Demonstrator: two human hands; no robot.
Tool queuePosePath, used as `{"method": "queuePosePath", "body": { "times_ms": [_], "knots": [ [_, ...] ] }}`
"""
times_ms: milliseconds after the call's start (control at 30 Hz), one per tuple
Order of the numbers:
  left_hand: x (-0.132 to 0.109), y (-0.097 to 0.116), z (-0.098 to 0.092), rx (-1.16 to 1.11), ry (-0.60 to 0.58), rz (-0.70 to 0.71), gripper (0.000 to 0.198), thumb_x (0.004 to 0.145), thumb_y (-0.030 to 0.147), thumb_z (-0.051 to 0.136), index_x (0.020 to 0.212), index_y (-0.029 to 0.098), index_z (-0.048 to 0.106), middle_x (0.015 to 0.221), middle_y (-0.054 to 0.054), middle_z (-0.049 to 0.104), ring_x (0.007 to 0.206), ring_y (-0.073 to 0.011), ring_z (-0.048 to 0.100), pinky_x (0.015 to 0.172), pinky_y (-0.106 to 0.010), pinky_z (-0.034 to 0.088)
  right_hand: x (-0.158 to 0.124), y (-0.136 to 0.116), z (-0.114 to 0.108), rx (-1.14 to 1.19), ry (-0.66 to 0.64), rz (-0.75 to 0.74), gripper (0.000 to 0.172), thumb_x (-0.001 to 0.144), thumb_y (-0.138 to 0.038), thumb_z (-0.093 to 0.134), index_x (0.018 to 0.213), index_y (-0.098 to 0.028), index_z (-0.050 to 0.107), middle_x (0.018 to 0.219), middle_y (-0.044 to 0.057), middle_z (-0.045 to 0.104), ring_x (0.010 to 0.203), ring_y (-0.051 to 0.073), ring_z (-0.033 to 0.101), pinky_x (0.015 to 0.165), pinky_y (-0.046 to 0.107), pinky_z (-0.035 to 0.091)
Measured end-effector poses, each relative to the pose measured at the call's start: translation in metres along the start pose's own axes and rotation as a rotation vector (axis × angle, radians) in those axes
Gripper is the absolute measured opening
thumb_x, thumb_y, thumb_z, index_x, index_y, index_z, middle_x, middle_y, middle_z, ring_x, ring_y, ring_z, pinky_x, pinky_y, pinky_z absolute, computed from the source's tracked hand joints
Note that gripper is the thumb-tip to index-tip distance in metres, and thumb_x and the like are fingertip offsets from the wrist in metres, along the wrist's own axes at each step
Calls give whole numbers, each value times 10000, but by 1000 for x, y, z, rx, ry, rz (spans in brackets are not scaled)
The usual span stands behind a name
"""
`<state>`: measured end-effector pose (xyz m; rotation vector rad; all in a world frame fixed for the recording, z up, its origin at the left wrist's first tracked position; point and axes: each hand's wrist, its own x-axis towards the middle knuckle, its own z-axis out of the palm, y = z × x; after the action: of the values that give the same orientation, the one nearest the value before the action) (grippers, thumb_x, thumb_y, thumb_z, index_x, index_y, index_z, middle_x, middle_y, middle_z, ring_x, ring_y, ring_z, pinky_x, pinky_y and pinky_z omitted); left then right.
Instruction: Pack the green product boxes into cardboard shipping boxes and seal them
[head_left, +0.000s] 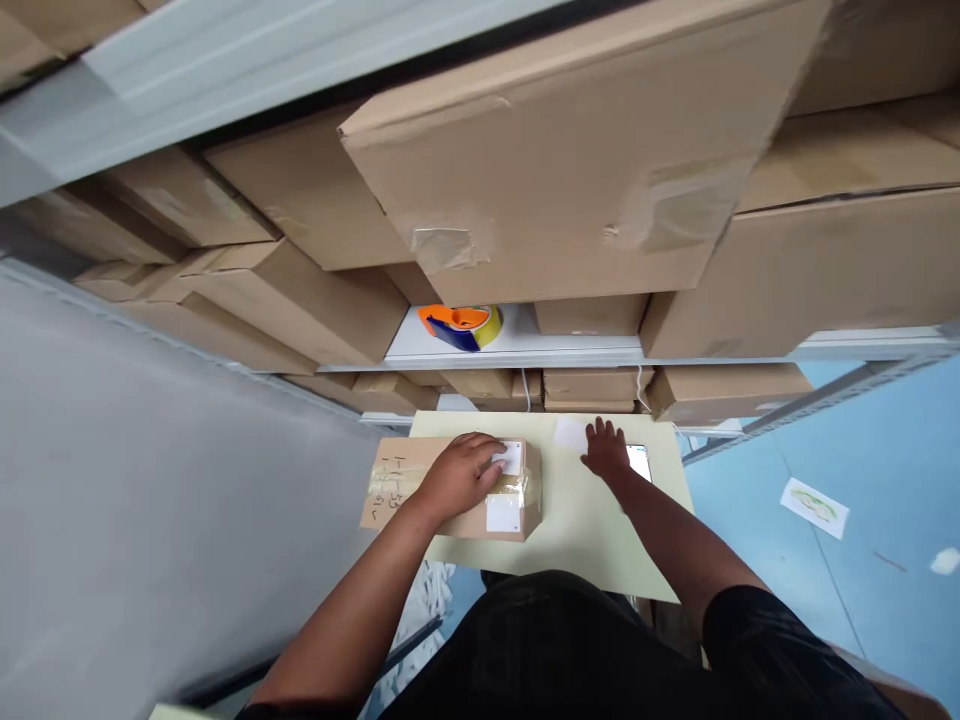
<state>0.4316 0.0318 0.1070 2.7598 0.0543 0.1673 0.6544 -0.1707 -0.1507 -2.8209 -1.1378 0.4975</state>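
Observation:
A taped cardboard box (450, 520) with handwritten marks lies on the pale table (585, 530). My left hand (463, 475) rests on its top, thumb and fingers apart over a white label (511, 458) at the box's right end. Beside that label, a second white label (503, 514) is stuck below a strip of clear tape. My right hand (606, 452) is flat with fingers spread at the table's far side, touching or close to a white paper slip (570, 433). Just right of it lies a phone (639, 461) with a lit screen, partly hidden by my wrist.
Shelves packed with cardboard boxes stand ahead; one large box (570, 170) juts out above the table. An orange and blue tape dispenser (461, 325) sits on the white shelf (517, 350). A grey wall (172, 480) is at left. A printed sheet (815, 507) lies on the blue floor.

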Motion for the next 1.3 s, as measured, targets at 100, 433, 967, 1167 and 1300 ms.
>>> {"method": "queuePosePath", "body": {
  "times_ms": [100, 433, 967, 1167, 1300],
  "knots": [
    [-11, 3, -1, -1, -18, -38, 239, 992, 297, 591, 1197, 233, 695, 1185, -77, 734, 1143, -254, 656, 1034, -447, 506, 11, 3, 8, -103, -9, -23, 712, 866, -412, 716, 1464, -119, 465, 1519, 254, 460, 1334, 395, 448, 1084, 505, 291],
    [-27, -2, 9, -38, -8, -28, 222, 990, 287, 605, 1185, 244, 702, 1162, -56, 754, 1151, -251, 664, 1040, -455, 499, 10, 12, 8, -162, -46, -120, 580, 901, -300, 573, 1467, -207, 491, 1571, 163, 450, 1445, 352, 340, 1148, 516, 243],
    [-15, 13, 24, -135, -70, 50, 207, 1015, 277, 551, 1148, 264, 709, 1114, -52, 752, 1125, -230, 663, 1050, -442, 493, -11, 11, 16, -75, 1, -265, 351, 924, -25, 432, 1149, -116, 685, 1181, 191, 636, 1094, 304, 542, 902, 398, 398],
    [-17, 16, 29, -150, -75, 47, 227, 1011, 269, 552, 1183, 260, 699, 1141, -56, 748, 1134, -235, 662, 1043, -443, 494, -6, 19, 18, -69, 1, -278, 335, 924, -18, 427, 1110, -117, 687, 1133, 183, 647, 1032, 286, 557, 886, 385, 400],
    [-18, 18, 30, -156, -52, 40, 219, 1009, 264, 552, 1171, 251, 699, 1132, -58, 750, 1120, -234, 664, 1041, -439, 493, -9, 20, 18, -67, 48, -229, 364, 975, -55, 349, 1185, -74, 646, 1163, 218, 624, 1028, 308, 545, 865, 404, 396]
  ]
}}
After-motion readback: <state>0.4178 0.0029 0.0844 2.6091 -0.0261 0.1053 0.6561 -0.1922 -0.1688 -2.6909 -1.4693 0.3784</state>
